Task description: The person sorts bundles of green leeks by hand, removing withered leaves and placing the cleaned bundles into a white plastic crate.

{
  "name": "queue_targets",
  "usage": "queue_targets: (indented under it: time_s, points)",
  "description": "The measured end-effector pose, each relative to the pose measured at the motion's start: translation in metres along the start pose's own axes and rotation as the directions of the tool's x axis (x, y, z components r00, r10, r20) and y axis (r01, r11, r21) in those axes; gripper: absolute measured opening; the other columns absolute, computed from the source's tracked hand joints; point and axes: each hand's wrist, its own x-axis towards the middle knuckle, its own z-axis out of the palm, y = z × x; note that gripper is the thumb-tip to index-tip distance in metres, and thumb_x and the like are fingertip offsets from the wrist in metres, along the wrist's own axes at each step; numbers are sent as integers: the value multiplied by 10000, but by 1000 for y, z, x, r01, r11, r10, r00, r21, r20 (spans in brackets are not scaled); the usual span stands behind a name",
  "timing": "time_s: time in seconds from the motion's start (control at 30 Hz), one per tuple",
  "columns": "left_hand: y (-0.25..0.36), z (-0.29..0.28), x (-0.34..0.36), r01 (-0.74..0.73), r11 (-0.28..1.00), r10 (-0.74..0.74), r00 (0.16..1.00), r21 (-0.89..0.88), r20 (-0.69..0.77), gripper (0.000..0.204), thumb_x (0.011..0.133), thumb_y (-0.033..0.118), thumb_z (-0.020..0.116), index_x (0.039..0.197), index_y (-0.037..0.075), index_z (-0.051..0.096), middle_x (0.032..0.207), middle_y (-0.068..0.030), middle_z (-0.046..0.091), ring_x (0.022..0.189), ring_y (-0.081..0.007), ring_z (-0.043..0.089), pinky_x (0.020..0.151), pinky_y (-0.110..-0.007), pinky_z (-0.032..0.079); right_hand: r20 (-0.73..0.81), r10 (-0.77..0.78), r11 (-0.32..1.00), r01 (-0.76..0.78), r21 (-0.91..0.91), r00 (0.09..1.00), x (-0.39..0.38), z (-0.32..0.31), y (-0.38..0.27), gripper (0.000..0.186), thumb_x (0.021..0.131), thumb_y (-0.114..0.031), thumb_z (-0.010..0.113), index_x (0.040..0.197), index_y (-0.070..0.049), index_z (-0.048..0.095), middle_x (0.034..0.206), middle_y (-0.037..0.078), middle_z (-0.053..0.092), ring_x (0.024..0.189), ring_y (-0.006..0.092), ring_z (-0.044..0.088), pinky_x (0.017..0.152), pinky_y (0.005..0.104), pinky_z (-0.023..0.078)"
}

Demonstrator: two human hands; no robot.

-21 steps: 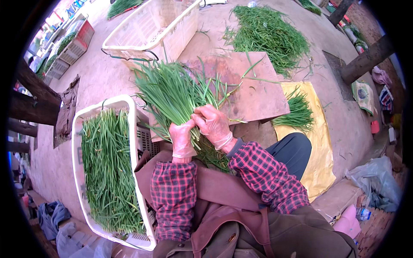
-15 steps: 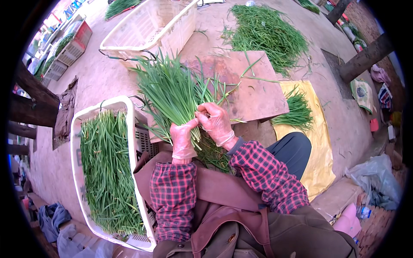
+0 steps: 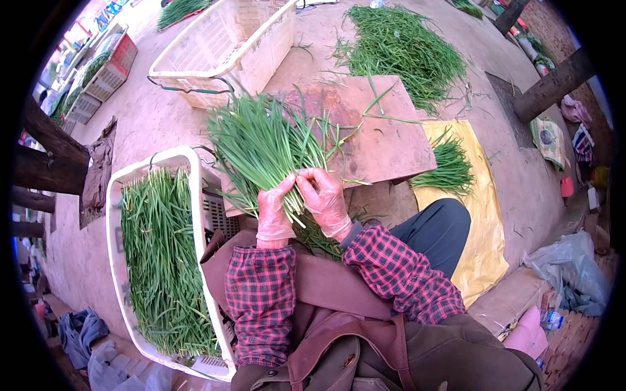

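Observation:
A thick bunch of green garlic chives [image 3: 257, 140] lies over the left part of a low reddish board [image 3: 372, 137], its pale stem ends toward me. My left hand [image 3: 274, 210], in a clear plastic glove, is wrapped round the bunch near those ends. My right hand [image 3: 323, 201], gloved likewise, pinches at the stems beside the left thumb; its thumb and forefinger are pressed together on chive stems. Under my wrists hang loose cut leaves [image 3: 316, 241], partly hidden by the hands.
A white crate [image 3: 195, 195] packed with chives stands at my left, another white crate [image 3: 261, 62] beyond the board. A chive heap [image 3: 404, 55] lies on the ground at far right. A smaller bundle [image 3: 450, 168] rests on a yellow sheet [image 3: 479, 228]. Wooden posts [image 3: 554, 88] rise at right.
My right hand has shifted slightly down and left, closer to my left thumb. The leaf tips of the bunch have dropped a little.

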Motion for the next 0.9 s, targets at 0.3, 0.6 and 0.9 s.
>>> queue_targets:
  time_s: [0.3,0.6,0.9]
  points:
    - [4,3,-1,66,997,-65,998,44,-13,168,894,61,694,1037,-27,696,916,-72,710,779,-157,675,697,-277,545,-27,-290,918,271,-289,957,0,-12,-10,87,934,-45,670,988,16,638,847,77,657,773,127,622,687,285,505]
    - [10,5,1,-2,1000,9,974,28,-226,178,885,67,697,1021,-40,655,869,-116,701,734,-200,685,667,-282,571,-421,-90,996,91,-19,903,128,-121,-27,76,922,-58,611,978,-13,637,875,126,653,764,224,649,670,315,504]
    - [11,3,7,-91,994,84,990,-64,-111,292,875,48,692,1144,-53,644,955,-79,676,766,-157,634,696,-265,535,165,-30,658,144,-739,986,60,-75,77,154,842,-248,640,838,-101,684,841,137,661,793,366,659,699,487,534]
